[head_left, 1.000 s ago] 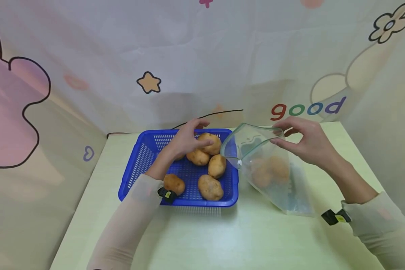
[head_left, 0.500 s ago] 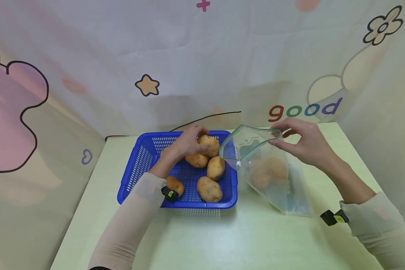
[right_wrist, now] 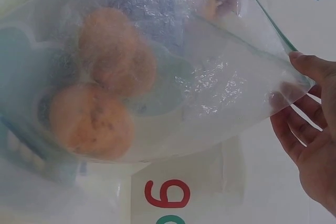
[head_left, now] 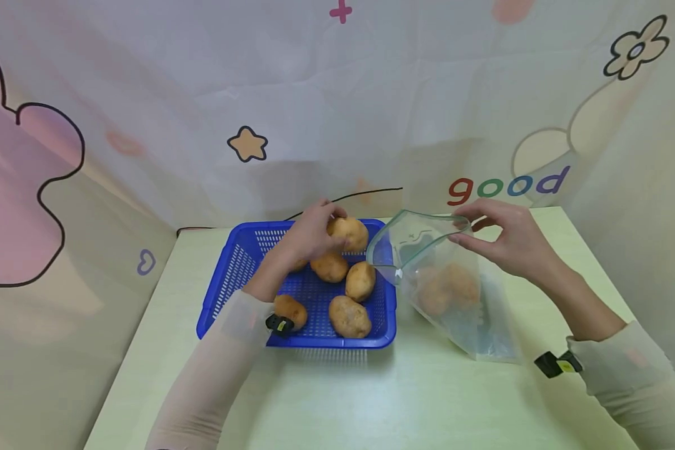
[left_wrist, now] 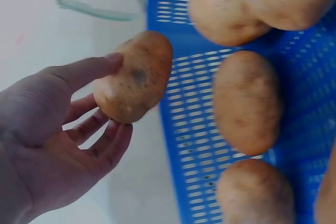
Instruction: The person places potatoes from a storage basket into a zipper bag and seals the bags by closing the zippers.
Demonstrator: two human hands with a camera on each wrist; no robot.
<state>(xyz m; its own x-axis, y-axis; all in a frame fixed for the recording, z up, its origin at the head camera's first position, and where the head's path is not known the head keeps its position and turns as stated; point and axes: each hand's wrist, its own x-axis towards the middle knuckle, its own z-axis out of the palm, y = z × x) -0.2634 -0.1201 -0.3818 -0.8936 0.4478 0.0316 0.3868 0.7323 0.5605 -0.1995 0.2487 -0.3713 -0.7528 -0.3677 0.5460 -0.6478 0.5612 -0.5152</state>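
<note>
In the left wrist view my left hand (left_wrist: 58,129) grips a brown potato (left_wrist: 139,77) between thumb and fingers, near the basket's rim. The head view shows that left hand (head_left: 309,236) with the potato (head_left: 351,234) at the back of the blue basket (head_left: 390,325). Several other potatoes (head_left: 350,317) lie in the basket. My right hand (head_left: 509,237) pinches the top edge of a clear zip bag (head_left: 450,337), whose mouth gapes toward the basket. Through the bag's cloudy side, potatoes (right_wrist: 92,121) show in the right wrist view, where the right hand (right_wrist: 320,124) holds its corner.
The basket stands on a pale table (head_left: 326,400), close to the back wall. A printed cloth (head_left: 337,112) hangs behind and at the sides. The bag's mouth overlaps the basket's right rim.
My left hand has closed on the potato at the back of the basket and lifted it slightly. The right hand and the bag have hardly moved.
</note>
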